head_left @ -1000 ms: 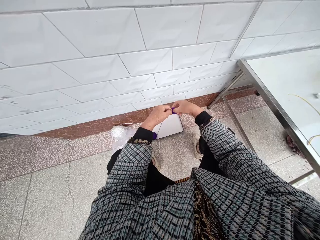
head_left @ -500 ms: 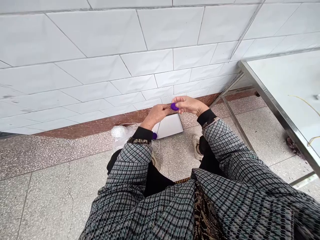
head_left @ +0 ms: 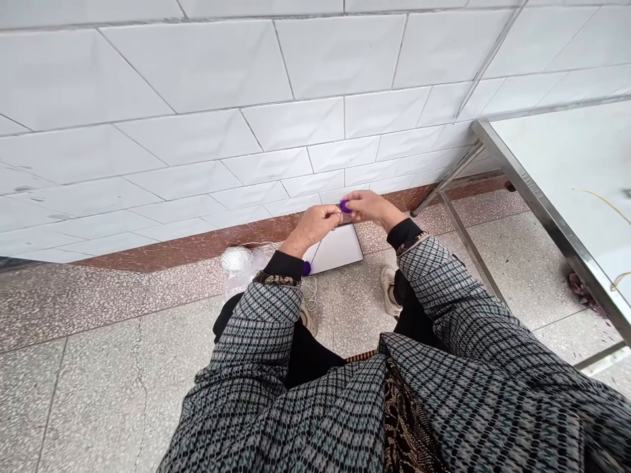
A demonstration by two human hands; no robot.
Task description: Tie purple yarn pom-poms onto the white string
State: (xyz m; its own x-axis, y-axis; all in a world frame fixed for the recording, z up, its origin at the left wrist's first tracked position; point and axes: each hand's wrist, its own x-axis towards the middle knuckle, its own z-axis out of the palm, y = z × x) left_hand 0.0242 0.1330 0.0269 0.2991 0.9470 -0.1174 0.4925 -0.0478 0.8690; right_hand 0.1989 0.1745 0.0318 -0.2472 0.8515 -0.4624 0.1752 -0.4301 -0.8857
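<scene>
Above a shallow white box (head_left: 340,253) on the floor, low against the wall, the right hand (head_left: 369,206) grasps a small, rounded purple ball (head_left: 344,206) between bent fingers and thumb. Just beside it, the left hand (head_left: 315,225) has thumb and forefinger closed tip to tip; whether they pinch a strand is too small to tell.

The box is a flat rectangle with a smooth, pale inside and a thin dark rim. At its near left corner, by the left cuff, sits a second purple ball (head_left: 306,268), and a fine dark thread (head_left: 317,251) slants up from it toward the left hand.

To the left, a plump, glossy ball of white cord (head_left: 236,259) rests on crumpled clear plastic (head_left: 236,282), and loose white loops (head_left: 310,289) curl beside a shoe. The sleeves (head_left: 263,315) are of a nubbly grey and black woven check, ending in plain black cuffs. Bevelled white tiles (head_left: 221,144) rise from a reddish-brown stone skirting (head_left: 172,255) over speckled terrazzo (head_left: 98,381). At right stands a table (head_left: 542,203) edged in dull metal.
</scene>
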